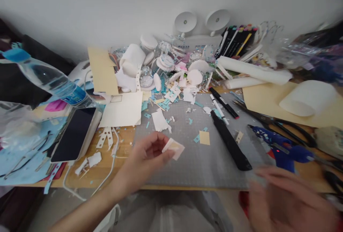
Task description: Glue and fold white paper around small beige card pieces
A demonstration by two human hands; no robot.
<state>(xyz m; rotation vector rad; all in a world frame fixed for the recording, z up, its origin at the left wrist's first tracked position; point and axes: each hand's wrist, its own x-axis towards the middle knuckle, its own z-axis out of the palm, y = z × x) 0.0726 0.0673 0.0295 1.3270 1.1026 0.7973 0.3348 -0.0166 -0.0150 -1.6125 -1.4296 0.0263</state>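
Pinched between the thumb and fingers of my left hand (154, 155) is a small piece of white paper (178, 148) with a pale yellow patch on it. This hand hovers over the grey cutting mat (184, 171). My right hand (288, 200), smeared by motion, is at the lower right near the table's front edge, so its fingers cannot be made out clearly. Close to it are a blue glue gun (284, 148) with a small red light and a long black cutter-like tool (230, 141). A small yellow paper square (204, 137) lies flat on the mat.
Paper scraps (160, 120) litter the mat's back half. Black-handled scissors (278, 123) and markers (223, 103) lie on the right. At left are a phone (73, 133), a white cable (114, 160) and a tilted water bottle (50, 78). White discs (195, 77) pile against the wall.
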